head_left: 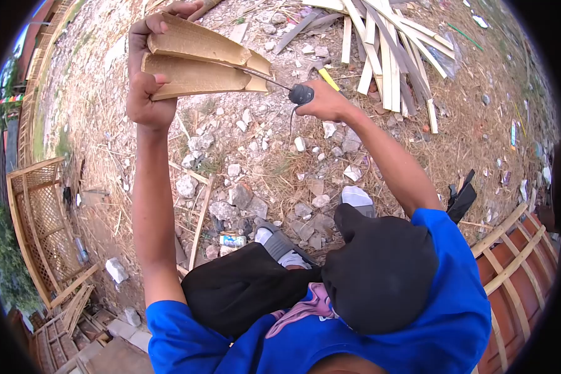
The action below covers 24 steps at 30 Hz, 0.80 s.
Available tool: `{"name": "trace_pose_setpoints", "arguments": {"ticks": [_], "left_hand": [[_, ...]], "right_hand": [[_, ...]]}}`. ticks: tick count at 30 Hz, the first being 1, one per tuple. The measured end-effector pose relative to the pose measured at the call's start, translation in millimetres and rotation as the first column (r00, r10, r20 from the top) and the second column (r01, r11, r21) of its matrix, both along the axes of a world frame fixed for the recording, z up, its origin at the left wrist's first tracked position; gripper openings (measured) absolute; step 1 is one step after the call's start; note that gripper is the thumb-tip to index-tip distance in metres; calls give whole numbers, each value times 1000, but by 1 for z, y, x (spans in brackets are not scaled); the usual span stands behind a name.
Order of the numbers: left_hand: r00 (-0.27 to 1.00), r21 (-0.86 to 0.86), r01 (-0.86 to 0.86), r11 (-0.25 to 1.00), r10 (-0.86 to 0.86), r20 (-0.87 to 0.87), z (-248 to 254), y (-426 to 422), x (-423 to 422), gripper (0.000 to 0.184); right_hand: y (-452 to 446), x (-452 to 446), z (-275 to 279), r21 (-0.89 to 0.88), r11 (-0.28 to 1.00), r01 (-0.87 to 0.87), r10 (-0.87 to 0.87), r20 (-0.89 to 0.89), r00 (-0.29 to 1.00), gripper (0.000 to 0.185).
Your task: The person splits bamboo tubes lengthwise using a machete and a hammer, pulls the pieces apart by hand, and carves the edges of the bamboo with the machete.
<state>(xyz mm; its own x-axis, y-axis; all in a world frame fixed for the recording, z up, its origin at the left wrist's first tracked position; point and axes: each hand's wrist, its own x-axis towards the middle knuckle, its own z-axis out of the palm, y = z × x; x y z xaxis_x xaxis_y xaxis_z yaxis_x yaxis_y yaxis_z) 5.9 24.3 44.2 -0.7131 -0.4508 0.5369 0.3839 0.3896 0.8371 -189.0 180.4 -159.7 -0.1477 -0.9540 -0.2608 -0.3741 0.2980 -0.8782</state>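
Observation:
Two curved tan lengths of split bamboo [199, 76] stand apart at their left ends in the head view and come close together toward the right. My left hand [148, 93] is wrapped around those left ends, with fingers and thumb showing at their edges. A machete-like tool [301, 94] with a black-wrapped handle is gripped in my right hand [324, 103]. Its narrow dark blade, seen almost edge-on, reaches into the gap between the bamboo pieces. How deep the blade sits is partly hidden by the bamboo.
A pile of bamboo strips [389, 56] lies at the upper right, near a yellow-handled hammer [328, 78]. Rocks [240, 195] and a can [232, 240] lie around my feet. A lattice panel [43, 218] stands left; a slatted wooden frame [511, 274] is at right.

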Motion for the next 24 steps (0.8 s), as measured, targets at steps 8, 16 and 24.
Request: {"name": "trace_pose_setpoints", "arguments": {"ticks": [8,16,24], "left_hand": [[962,109,215,970,-191,-195,-11,-20,1,35],[935,227,51,973,33,-353,-12,-47,0,15],[923,246,-60,967,148,-354,18,-68,43,14]], "right_hand": [[19,-26,-98,224,973,46,-22,-110,994,51],[46,9,-58,293,949,118,-6,-357,934,54],[67,27,-76,135,984,116,-76,-266,961,54]]}}
